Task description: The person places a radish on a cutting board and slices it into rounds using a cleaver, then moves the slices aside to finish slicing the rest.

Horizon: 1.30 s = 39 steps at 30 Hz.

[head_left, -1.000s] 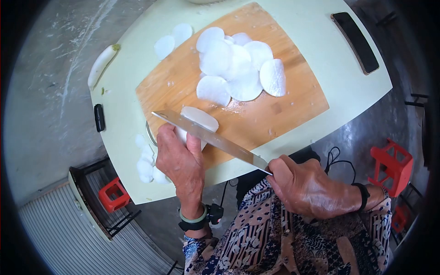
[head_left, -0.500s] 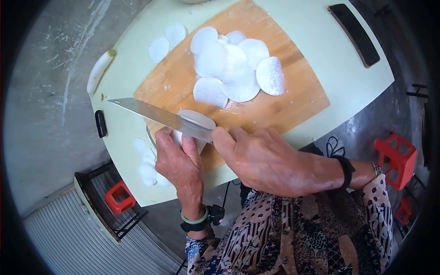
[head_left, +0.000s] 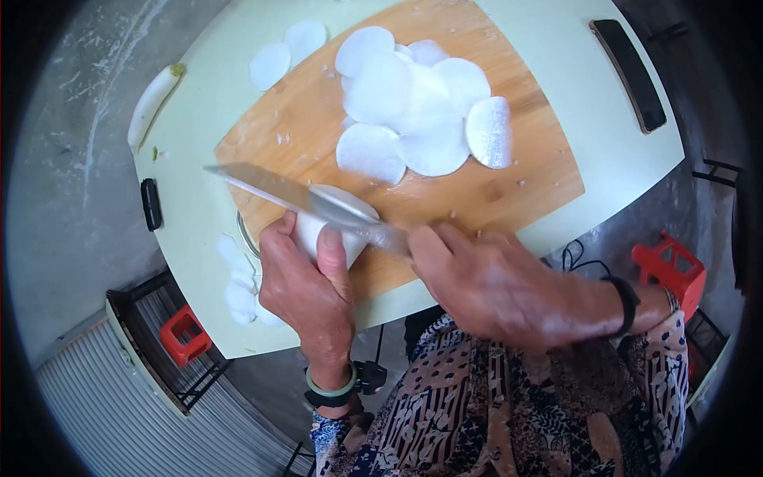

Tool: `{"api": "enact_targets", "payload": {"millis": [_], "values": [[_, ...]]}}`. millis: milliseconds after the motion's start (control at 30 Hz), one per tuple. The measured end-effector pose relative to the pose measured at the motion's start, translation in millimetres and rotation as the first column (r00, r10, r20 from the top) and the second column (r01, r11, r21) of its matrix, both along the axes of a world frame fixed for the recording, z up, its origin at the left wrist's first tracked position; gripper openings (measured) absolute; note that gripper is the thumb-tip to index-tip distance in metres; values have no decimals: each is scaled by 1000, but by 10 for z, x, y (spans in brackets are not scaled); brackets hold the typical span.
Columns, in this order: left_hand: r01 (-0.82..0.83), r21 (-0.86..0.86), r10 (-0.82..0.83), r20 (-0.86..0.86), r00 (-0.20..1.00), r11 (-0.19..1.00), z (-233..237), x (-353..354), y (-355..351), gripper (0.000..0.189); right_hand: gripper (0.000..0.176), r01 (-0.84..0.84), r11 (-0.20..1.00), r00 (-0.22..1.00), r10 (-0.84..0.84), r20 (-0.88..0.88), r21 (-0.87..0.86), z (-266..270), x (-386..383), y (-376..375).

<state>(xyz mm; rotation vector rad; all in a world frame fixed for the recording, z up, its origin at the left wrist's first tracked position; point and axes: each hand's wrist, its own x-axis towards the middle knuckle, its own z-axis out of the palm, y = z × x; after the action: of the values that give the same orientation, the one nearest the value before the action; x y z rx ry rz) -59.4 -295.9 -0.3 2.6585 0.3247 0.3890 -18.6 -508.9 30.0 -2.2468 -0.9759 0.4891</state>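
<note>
My left hand [head_left: 308,278] grips a thick piece of white radish [head_left: 311,235] at the near left part of the wooden cutting board [head_left: 532,151]. My right hand [head_left: 493,278] is closed round the handle of a kitchen knife [head_left: 270,184], blurred by motion. Its broad blade points left and lies across the radish near the cut end, where a thin round slice shows on the far side. Beyond the blade, several white radish slices [head_left: 429,119] overlap in a loose heap on the board.
Two radish slices [head_left: 270,65] lie off the board's far left edge; more slices [head_left: 240,294] are at near left. A whole white radish [head_left: 155,107] and a black object [head_left: 150,204] rest by the table's left edge. A dark phone-like slab [head_left: 628,75] lies at right.
My right hand has moved right, drawing the knife the same way across the radish. More of the radish now shows between the blade and my left hand. The camera view has shifted slightly.
</note>
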Motion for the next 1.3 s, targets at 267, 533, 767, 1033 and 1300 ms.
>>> {"api": "enact_targets", "payload": {"millis": [267, 533, 767, 1033, 1300], "values": [[8, 57, -11, 65, 998, 998, -6, -19, -61, 47, 17, 44, 970, 997, -29, -67, 238, -214, 208, 24], [162, 103, -164, 12, 986, 981, 99, 6, -17, 59, 27, 259, 961, 961, -246, -128, 98, -19, 148, -319], [155, 101, -154, -14, 988, 983, 52, 28, 57, 57, 19, 145, 986, 970, -125, -207, 86, 107, -275, -397], [122, 190, -131, 37, 991, 974, -4, 23, 57, 51, 21, 105, 983, 986, -84, -145, 149, 99, -414, -425], [60, 88, -58, -23, 998, 994, -2, 17, 98, 64, 20, 23, 982, 999, -26, 18, 186, 13, -427, -370]]}}
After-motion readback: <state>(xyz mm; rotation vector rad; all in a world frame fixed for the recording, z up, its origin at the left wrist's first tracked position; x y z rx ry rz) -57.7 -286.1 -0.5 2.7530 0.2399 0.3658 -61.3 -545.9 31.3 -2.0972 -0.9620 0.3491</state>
